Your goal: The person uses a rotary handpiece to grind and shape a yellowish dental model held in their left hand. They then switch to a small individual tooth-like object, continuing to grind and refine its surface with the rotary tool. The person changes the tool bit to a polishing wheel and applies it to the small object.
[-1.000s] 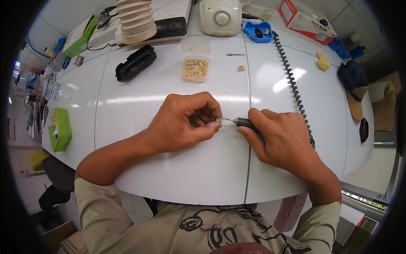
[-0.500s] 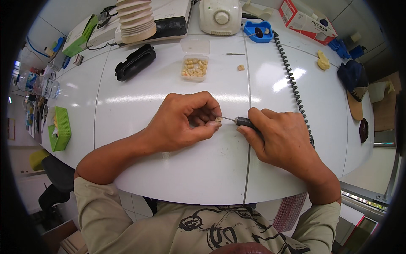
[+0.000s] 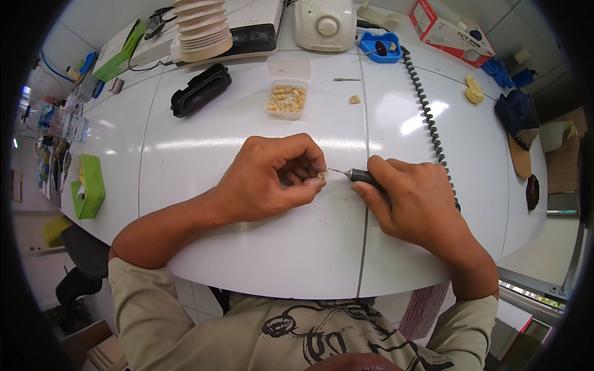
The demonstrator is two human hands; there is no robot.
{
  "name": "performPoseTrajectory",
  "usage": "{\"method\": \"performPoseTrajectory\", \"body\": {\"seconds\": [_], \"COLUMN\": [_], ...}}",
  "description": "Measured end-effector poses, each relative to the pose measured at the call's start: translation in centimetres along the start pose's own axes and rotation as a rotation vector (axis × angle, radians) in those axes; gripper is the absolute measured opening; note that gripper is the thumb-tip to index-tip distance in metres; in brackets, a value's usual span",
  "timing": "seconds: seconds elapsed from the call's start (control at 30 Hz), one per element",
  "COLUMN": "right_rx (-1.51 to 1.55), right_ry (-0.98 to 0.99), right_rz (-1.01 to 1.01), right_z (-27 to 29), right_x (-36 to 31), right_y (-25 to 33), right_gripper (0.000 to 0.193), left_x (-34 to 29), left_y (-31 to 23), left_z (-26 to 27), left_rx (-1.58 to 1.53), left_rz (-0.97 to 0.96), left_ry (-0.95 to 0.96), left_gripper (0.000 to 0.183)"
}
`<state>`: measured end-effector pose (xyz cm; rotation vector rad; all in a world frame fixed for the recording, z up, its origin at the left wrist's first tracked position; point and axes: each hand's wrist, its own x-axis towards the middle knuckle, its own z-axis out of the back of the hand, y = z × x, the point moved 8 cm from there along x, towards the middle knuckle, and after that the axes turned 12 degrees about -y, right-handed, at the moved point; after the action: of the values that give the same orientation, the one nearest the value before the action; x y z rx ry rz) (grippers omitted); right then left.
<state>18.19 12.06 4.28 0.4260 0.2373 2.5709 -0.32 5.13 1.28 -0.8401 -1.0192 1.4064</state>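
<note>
Between the thumb and forefinger of my left hand (image 3: 272,176) is a small cream tooth-like piece (image 3: 322,175), partly hidden by the fingertips. My right hand (image 3: 411,198) wraps round a black rotary handpiece (image 3: 362,177). Its thin metal bur (image 3: 337,170) points left, its tip close beside the piece; whether they touch I cannot tell. Beyond my hands stands an open clear plastic box (image 3: 286,114) of several yellowish tooth-like pieces. A single similar piece (image 3: 354,99) and a loose metal bur (image 3: 346,79) lie to the right of that box.
A coiled black cord (image 3: 424,105) crosses the white table (image 3: 247,266) on the right. At the back are a white control unit (image 3: 326,26), a blue tray (image 3: 380,48) and a ribbed hose (image 3: 203,28). A black case (image 3: 201,91) and green basket (image 3: 87,187) lie leftward.
The handpiece has drawn slightly right, away from the small piece. My left hand keeps its pinch. The whole view has shifted a little.
</note>
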Motion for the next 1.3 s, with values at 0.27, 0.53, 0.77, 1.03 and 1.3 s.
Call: {"method": "performPoseTrajectory", "body": {"seconds": [0.27, 0.53, 0.77, 1.03, 1.3], "right_rx": [0.026, -0.022, -0.019, -0.030, 0.028], "right_ry": [0.031, 0.061, 0.042, 0.066, 0.009], "right_rz": [0.008, -0.001, -0.004, -0.011, -0.010], "right_z": [0.25, -0.01, -0.08, -0.04, 0.06], "right_x": [0.05, -0.01, -0.09, -0.06, -0.09], "right_y": [0.10, 0.36, 0.25, 0.43, -0.03], "right_gripper": [0.035, 0.035, 0.034, 0.034, 0.036], "left_x": [0.03, -0.19, -0.01, -0.01, -0.32], "left_y": [-0.15, -0.08, -0.18, -0.15, 0.39], "left_z": [0.13, 0.00, 0.07, -0.01, 0.05], "left_rx": [0.017, 0.001, 0.018, 0.017, -0.049], "left_rz": [-0.004, -0.014, -0.032, -0.051, 0.016], "left_ry": [-0.015, -0.024, -0.013, -0.010, -0.014], "left_gripper": [0.018, 0.019, 0.018, 0.018, 0.017]}}
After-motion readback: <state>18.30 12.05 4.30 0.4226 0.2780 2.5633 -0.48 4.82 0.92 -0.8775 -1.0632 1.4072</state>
